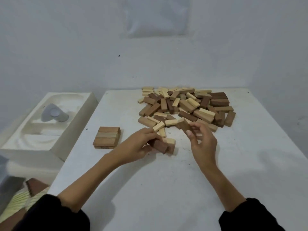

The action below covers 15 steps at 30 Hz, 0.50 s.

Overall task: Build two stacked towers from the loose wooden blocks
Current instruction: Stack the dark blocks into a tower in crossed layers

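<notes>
Tower-building in progress: a person's left hand (141,145) curls its fingers round a dark block (160,146) low over the white worktop (150,189). It holds the block against a pale block (170,140) lying at its fingertips. The right hand (202,142) pinches a brown block (184,126) between thumb and fingertips, apparently lifted just clear of the surface. The loose pile (183,105) of wooden blocks lies just beyond both hands. A flat layer of three blocks (107,137), likely the foot of one tower, sits to the outer side of the left hand, apart from it. The blocks look light, rigid and smooth-sided, unlikely to break but easy to knock askew. A grasp across the long sides near the middle should keep each level as it is set down. The second tower appears barely begun. A white moulded tray (50,124) stands farther out past the left hand, beside the worktop.
</notes>
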### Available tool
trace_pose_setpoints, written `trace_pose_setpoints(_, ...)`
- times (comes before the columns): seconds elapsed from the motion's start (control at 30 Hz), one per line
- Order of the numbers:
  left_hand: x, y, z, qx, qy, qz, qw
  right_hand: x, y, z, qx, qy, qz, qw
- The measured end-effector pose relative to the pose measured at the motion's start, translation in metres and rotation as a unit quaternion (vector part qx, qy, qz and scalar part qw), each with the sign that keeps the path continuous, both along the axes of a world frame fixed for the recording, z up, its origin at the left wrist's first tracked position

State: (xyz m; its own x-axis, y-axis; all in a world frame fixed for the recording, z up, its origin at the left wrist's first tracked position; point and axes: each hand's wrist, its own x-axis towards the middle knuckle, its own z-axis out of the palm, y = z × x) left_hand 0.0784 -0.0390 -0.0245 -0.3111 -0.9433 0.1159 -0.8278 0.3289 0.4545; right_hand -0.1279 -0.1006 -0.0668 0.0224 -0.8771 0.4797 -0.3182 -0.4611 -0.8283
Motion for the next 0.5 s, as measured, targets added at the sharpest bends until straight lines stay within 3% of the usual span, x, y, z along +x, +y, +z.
trace_pose_setpoints(0.23, -0.015, 0.014, -0.013, 0.044, 0.026, -0.077, 0.996, -0.031, 0.033, 0.004, 0.102, 0.059, 0.024, 0.993)
trace_pose_setpoints(0.5, -0.020, 0.010, -0.007, 0.086, -0.016, -0.137, 0.987, -0.041, 0.061, -0.005, 0.085, 0.156, 0.050, 0.983)
